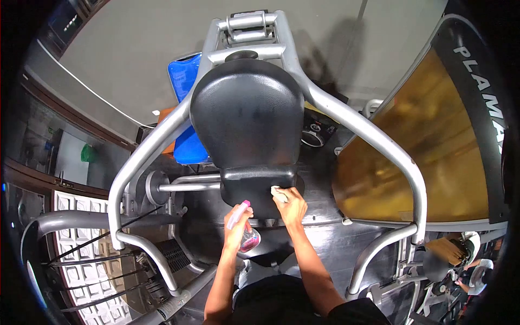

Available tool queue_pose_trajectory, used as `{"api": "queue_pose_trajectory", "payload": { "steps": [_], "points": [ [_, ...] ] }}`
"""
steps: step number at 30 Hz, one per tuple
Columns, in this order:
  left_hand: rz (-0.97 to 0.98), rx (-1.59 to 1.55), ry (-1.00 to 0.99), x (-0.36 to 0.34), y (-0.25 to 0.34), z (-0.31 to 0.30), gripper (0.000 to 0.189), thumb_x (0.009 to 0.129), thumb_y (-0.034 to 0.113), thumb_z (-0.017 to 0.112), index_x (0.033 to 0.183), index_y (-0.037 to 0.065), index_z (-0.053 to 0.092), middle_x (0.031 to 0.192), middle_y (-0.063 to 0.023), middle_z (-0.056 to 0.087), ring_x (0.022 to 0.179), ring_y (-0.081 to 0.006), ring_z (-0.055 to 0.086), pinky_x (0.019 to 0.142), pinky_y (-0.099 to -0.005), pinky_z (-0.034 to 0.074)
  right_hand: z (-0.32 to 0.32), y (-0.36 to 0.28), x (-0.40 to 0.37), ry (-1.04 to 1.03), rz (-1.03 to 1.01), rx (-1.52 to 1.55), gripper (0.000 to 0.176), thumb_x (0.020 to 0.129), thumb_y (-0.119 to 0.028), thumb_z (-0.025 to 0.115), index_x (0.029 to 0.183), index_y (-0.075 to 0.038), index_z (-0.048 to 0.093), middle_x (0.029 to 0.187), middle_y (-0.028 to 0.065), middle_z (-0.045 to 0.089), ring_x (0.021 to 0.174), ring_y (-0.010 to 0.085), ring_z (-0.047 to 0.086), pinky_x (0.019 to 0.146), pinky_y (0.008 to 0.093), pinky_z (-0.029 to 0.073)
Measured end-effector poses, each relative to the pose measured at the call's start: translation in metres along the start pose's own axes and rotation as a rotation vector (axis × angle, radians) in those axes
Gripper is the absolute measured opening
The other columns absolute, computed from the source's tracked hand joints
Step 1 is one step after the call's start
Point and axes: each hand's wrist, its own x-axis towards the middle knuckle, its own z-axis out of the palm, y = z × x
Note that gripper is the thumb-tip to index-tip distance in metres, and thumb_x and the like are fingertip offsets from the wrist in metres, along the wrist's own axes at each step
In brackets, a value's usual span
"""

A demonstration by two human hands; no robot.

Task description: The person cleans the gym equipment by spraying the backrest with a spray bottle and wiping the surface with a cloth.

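Observation:
In front of me stands an exercise machine with a black padded backrest [246, 114] and a black seat pad [249, 187] below it. My left hand [234, 230] is closed around a spray bottle [251, 240] with a pink nozzle, held upright just short of the seat's front edge. My right hand [291, 207] is closed on a small pale cloth [279, 194], which sits at the right side of the seat pad. Part of the cloth is hidden by the fingers.
Silver tubular arms [374, 135] curve around both sides of the seat. A blue chair [187, 81] stands behind on the left. At right is a large gold-coloured panel [411, 146] with a black lettered border. Another person [479, 276] is at the lower right.

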Motion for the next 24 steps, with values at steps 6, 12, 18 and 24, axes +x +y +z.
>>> {"api": "queue_pose_trajectory", "payload": {
  "steps": [6,12,18,24],
  "points": [
    [0.0,-0.004,-0.009,-0.003,0.0,-0.002,0.015,0.09,0.015,0.065,0.09,0.001,0.065,0.079,-0.0046,0.062,0.05,-0.0086,0.054,0.042,-0.0225,0.042,-0.019,-0.007,0.026,0.105,0.086,0.15,0.021,0.069,-0.017,0.081,0.089,-0.012,0.075,0.079,0.0057,0.067,0.072,0.0271,0.068,0.064,0.0372,0.052],
    [-0.015,0.017,-0.004,-0.008,-0.006,0.001,0.015,0.089,0.017,0.066,0.089,0.002,0.065,0.078,-0.0036,0.061,0.05,-0.0081,0.052,0.043,-0.023,0.041,-0.015,-0.024,0.044,0.155,0.059,0.194,0.019,0.07,-0.016,0.079,0.088,-0.012,0.074,0.078,0.0073,0.065,0.071,0.0283,0.067,0.063,0.0379,0.051],
    [-0.033,0.009,-0.009,-0.01,-0.001,0.012,0.016,0.089,0.018,0.068,0.088,0.003,0.065,0.077,-0.0029,0.059,0.049,-0.0079,0.051,0.043,-0.0234,0.04,-0.009,-0.013,0.029,0.149,-0.019,0.125,0.024,0.067,-0.014,0.082,0.089,-0.013,0.071,0.083,0.0055,0.066,0.078,0.029,0.066,0.067,0.0388,0.052],
    [0.0,0.051,-0.033,-0.01,-0.001,0.011,0.013,0.091,0.016,0.062,0.089,0.002,0.063,0.079,-0.0075,0.062,0.046,-0.0117,0.053,0.044,-0.0258,0.038,-0.015,0.015,0.004,0.079,0.028,0.05,0.026,0.063,-0.012,0.084,0.086,-0.015,0.072,0.081,0.0037,0.066,0.077,0.0281,0.066,0.066,0.0396,0.052]
  ]
}}
